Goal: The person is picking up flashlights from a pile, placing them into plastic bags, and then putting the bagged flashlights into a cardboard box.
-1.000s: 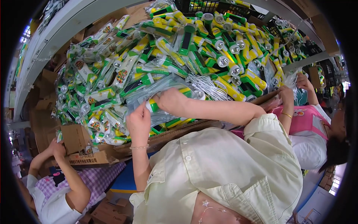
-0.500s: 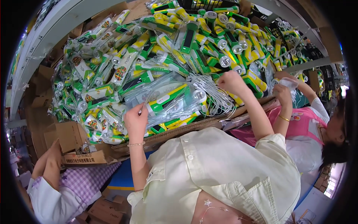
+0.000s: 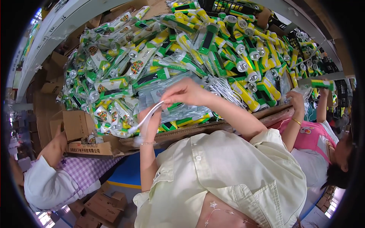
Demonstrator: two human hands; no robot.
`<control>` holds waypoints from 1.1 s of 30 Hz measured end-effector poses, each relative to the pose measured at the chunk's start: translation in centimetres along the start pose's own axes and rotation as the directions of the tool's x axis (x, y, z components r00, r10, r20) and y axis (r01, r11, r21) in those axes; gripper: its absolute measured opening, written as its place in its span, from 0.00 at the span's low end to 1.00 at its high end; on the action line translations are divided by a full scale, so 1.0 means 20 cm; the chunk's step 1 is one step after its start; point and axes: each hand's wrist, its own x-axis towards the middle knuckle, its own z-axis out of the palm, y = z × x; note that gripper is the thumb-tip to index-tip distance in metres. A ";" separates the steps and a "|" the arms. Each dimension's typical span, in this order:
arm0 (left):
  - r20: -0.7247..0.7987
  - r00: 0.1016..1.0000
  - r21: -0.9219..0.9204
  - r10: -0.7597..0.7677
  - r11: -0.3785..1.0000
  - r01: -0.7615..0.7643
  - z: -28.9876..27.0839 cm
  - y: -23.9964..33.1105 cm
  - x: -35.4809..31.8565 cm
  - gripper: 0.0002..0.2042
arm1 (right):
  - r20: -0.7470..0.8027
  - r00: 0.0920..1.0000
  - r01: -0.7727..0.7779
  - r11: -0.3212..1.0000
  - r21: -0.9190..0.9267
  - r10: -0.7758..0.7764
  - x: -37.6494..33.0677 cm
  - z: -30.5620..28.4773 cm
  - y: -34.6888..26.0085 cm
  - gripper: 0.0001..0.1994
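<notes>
My right hand (image 3: pixel 183 93) reaches across to the left, thumb and fingers pinched on a white cable (image 3: pixel 153 113). The cable's loose end hangs blurred in front of my left hand (image 3: pixel 151 121). My left hand is raised at the near edge of the heap, its fingers mostly hidden by the cable and my right hand. Clear plastic bags (image 3: pixel 146 94) lie just beyond both hands. A bundle of white cables (image 3: pixel 227 88) rests on the heap to the right, behind my right forearm. Green, yellow and white flashlights (image 3: pixel 208 40), many in clear bags, surround them.
A cardboard edge (image 3: pixel 175 133) runs along the heap's near side. At left, a co-worker's hand (image 3: pixel 57 146) is by an open carton (image 3: pixel 80 125). Another co-worker's hands (image 3: pixel 296 102) are at right, with a flashlight (image 3: pixel 322 84). Black crates (image 3: pixel 228 7) stand at the back.
My right hand has moved left from the cable bundle with a white cable. The bagged flashlight at my left hand no longer shows. The view has shifted slightly; the right co-worker raises a flashlight.
</notes>
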 end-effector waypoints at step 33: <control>-0.176 0.977 -0.210 0.124 0.964 -0.160 -0.01 -0.08 -0.02 0.04 | 0.267 0.936 0.339 0.378 -0.861 -0.232 0.12 0.08 0.18 0.09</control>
